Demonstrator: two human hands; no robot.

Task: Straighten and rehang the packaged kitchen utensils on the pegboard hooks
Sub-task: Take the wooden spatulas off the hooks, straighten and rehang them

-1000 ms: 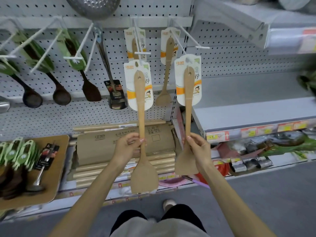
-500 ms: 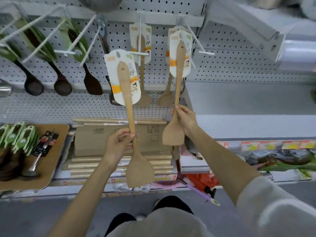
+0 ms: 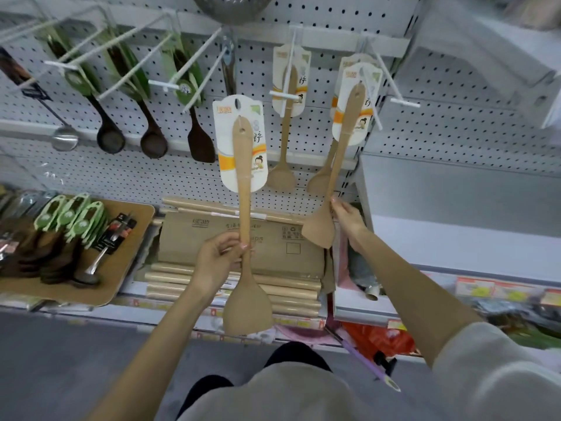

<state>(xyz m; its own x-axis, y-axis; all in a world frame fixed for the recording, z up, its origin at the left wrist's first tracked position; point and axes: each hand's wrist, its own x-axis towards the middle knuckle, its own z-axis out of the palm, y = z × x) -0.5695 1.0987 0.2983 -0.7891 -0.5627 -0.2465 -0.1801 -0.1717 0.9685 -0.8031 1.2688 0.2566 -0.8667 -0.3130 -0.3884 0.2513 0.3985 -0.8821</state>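
Observation:
My left hand (image 3: 218,260) grips the handle of a carded wooden spatula (image 3: 243,189), held upright in front of the pegboard (image 3: 440,129), off any hook. My right hand (image 3: 346,218) holds a second carded wooden spatula (image 3: 346,138) near its blade. The top of that card lies against the right white hook (image 3: 372,95); I cannot tell whether the hook passes through its hole. Another spatula (image 3: 283,132) hangs on the middle hook (image 3: 288,71), and one more hangs behind the right spatula.
Dark wooden ladles (image 3: 110,138) and a dark turner (image 3: 200,144) hang on hooks at left. Below lie a cardboard sheet on rolled paper tubes (image 3: 273,247) and a tray (image 3: 127,268) with loose utensils. A grey shelf (image 3: 455,214) juts out at right.
My right hand raised its spatula from low in front up to the right hook. My left hand moved its spatula left and held it upright. The camera shifted closer to the pegboard.

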